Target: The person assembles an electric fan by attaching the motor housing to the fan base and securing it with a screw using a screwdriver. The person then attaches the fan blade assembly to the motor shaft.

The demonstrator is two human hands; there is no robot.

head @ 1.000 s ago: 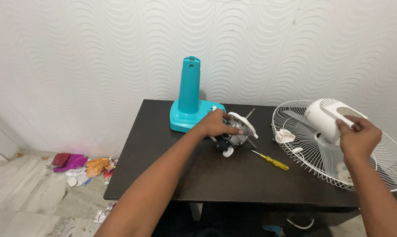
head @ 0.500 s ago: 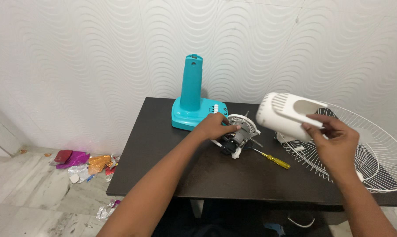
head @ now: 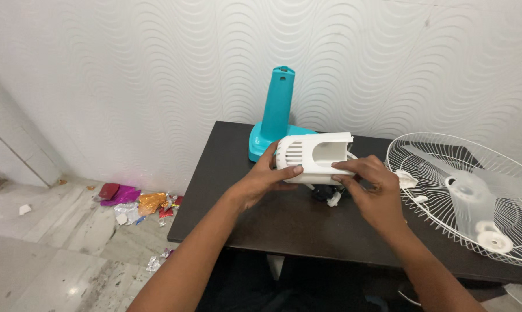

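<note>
Both my hands hold a white plastic fan motor cover (head: 314, 158) with vent slots and a large opening, just above the dark table (head: 238, 216). My left hand (head: 266, 178) grips its left end, thumb on the underside edge. My right hand (head: 372, 190) holds its right lower edge. Under the cover, the fan motor (head: 325, 192) is mostly hidden; only dark and white bits show. Behind it stands a teal fan stand (head: 274, 115) with an upright column.
A white wire fan guard (head: 474, 196) with translucent blades lies on the table's right side, reaching past the edge. Small white parts (head: 408, 180) sit beside it. Crumpled colourful wrappers (head: 135, 202) litter the tiled floor at left. A wavy-textured white wall rises behind.
My right hand carried the white cover from the fan guard leftward over the motor. My left hand left the motor and took the cover's left end. The yellow screwdriver is hidden now.
</note>
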